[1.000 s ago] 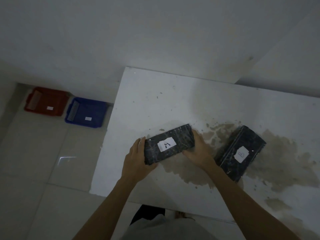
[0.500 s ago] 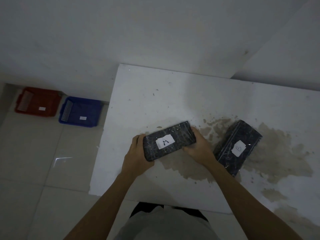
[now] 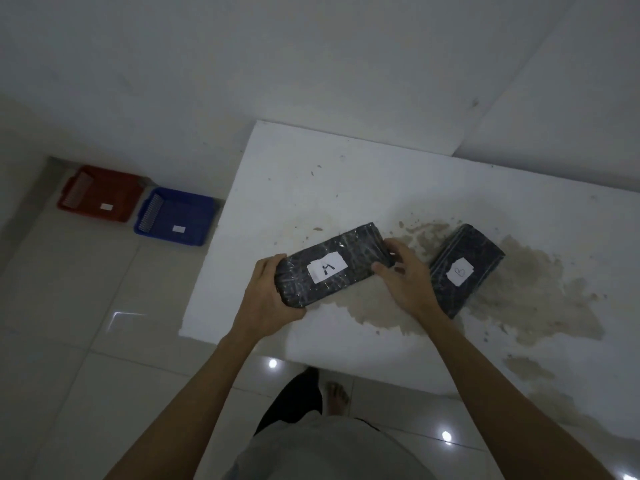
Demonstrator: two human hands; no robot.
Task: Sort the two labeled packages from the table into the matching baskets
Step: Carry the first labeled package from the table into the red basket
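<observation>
A black wrapped package with a white label marked A (image 3: 349, 258) is held over the white table (image 3: 311, 174). My left hand (image 3: 268, 296) grips its near left end and my right hand (image 3: 403, 273) holds its right end. A second black package labeled B (image 3: 465, 268) lies on the table just right of my right hand, partly hidden by my wrist. On the floor to the far left stand a red basket (image 3: 100, 194) and a blue basket (image 3: 176, 216), side by side against the wall, each with a small white label.
The table top carries a large brownish stain (image 3: 530, 299) around and right of package B. The tiled floor (image 3: 86, 323) spreads between the table's left edge and the baskets. My bare foot (image 3: 337, 396) shows under the table's near edge.
Package A has come up and slightly toward the left in both hands. The view has shifted, so the baskets and table sit a little further right in the frame.
</observation>
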